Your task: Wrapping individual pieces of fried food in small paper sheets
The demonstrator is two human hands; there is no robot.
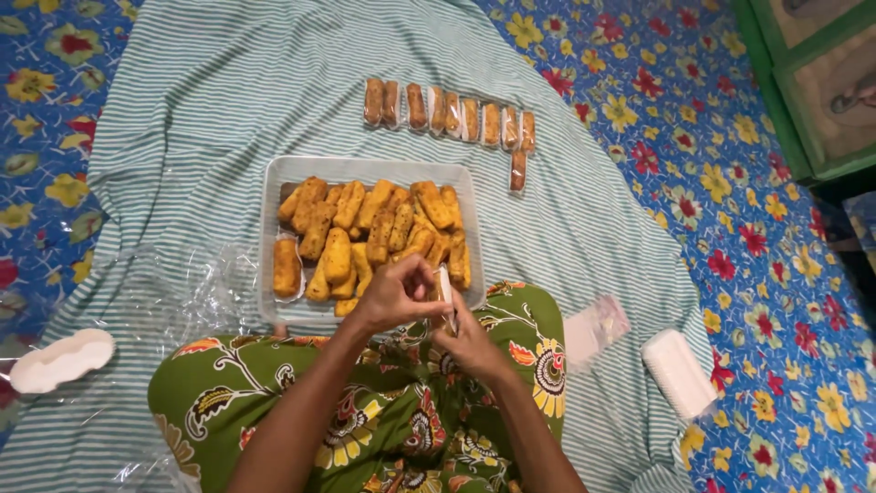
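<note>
Small clear plastic wrapper (444,290), pinched between left hand (394,294) and right hand (472,345) just near of the tray (274,196) of fried snack sticks (374,228), looks light, limp and slippery; best gripped at its open edge.

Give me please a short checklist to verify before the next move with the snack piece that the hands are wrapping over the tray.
1. Both hands on the piece: left hand and right hand meet around the small wrapper. Ok.
2. Wrapper closed around the piece: hidden by the fingers. Cannot tell.
3. Supply of unwrapped pieces: the tray holds many golden sticks. Ok.
4. Space in the row of wrapped pieces on the striped cloth: free cloth lies beside it. Ok.
5. Spare wrappers in reach: a small stack lies by the right knee. Ok.
</note>
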